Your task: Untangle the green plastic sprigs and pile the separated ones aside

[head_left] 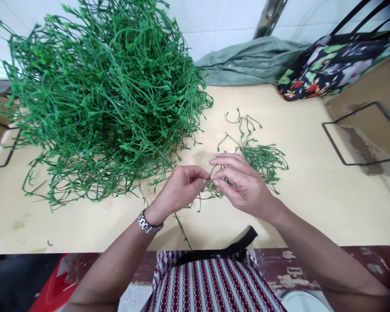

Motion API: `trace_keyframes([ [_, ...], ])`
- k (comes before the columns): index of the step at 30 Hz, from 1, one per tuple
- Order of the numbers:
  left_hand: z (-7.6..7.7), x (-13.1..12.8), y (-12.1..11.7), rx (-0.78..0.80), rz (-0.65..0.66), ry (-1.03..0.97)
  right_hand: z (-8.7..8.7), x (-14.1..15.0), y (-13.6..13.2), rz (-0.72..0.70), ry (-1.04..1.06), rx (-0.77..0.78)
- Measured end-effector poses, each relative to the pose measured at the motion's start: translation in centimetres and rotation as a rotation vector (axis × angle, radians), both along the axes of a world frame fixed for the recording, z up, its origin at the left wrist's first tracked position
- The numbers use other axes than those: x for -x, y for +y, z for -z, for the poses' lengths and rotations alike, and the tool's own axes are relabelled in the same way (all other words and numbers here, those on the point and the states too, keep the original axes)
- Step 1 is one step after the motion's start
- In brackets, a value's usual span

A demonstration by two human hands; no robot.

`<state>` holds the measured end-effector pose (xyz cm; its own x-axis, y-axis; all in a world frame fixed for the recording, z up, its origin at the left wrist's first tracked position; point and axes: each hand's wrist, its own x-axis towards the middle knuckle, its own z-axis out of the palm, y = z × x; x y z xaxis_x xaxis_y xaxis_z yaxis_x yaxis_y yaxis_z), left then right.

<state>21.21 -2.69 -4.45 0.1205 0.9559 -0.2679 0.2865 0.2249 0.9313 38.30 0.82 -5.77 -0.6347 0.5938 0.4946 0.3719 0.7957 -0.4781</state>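
Both my hands meet over the tabletop, pinching thin green plastic stems. My left hand [182,187], with a metal watch [147,222] on its wrist, closes thumb and forefinger on a stem. Just beside it, the thumb and forefinger of my right hand [243,184] pinch the same green stem [209,182]; its other fingers are bent. Behind my right hand lies a small cluster of green stems [263,159]. A big tangled heap of green stems [107,95] rises at the left. One loose stem [183,229] lies near the table edge.
A greyish-green cloth [247,60] and a floral bag [331,67] lie along the tiled wall. Cardboard with a black wire frame [341,162] stands at right, another wire frame [11,149] at left. A black strap [243,238] lies at the front edge, above a red stool [53,286].
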Motion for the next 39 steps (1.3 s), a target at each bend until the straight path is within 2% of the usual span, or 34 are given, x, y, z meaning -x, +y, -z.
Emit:
trace_keyframes([
  [4, 0.4, 0.2, 0.6, 0.041, -0.140, -0.112, 1.0, -0.6, -1.3, 0.041, 0.054, -0.379],
  [6, 0.5, 0.2, 0.7, 0.038, -0.208, -0.176, 1.9, -0.8, -1.8, 0.092, 0.018, -0.422],
  [9, 0.6, 0.0, 0.8, 0.036, -0.250, -0.241, 3.3, -0.5, -2.1, 0.131, 0.004, -0.220],
  [12, 0.6, -0.3, 0.6, 0.047, -0.241, -0.301, 4.0, 0.0, -1.7, 0.084, 0.087, 0.001],
  [17, 0.4, -0.7, 0.5, 0.048, -0.252, -0.420, 4.0, 0.5, -1.1, -0.009, 0.136, 0.136],
  [21, 0.6, -0.9, 0.6, 0.018, -0.299, -0.441, 3.7, 0.8, -0.9, -0.090, 0.053, 0.442],
  [23, 0.9, -1.0, 0.7, 0.016, -0.310, -0.393, 3.3, 0.7, -1.0, -0.058, -0.087, 0.435],
  [26, 1.4, -1.0, 0.9, 0.019, -0.304, -0.300, 2.3, -0.3, -1.5, 0.084, -0.294, 0.174],
  [29, 1.6, -1.0, 1.0, 0.035, -0.281, -0.232, 0.5, -2.3, -2.6, 0.092, -0.238, 0.034],
  [32, 1.4, -1.2, 1.1, 0.043, -0.266, -0.171, -1.3, -4.2, -3.2, 0.030, 0.065, 0.086],
  [34, 1.3, -1.4, 1.0, 0.037, -0.256, -0.136, -2.0, -4.7, -2.8, 0.057, 0.247, 0.150],
  [35, 1.2, -1.5, 1.0, 0.032, -0.249, -0.123, -2.0, -4.6, -2.2, 0.084, 0.275, 0.186],
  [37, 1.1, -1.6, 0.8, 0.024, -0.234, -0.116, -1.4, -3.8, -0.8, 0.113, 0.190, 0.259],
  [39, 1.2, -1.7, 0.8, 0.023, -0.226, -0.137, -0.3, -2.6, 0.8, 0.072, 0.024, 0.340],
])
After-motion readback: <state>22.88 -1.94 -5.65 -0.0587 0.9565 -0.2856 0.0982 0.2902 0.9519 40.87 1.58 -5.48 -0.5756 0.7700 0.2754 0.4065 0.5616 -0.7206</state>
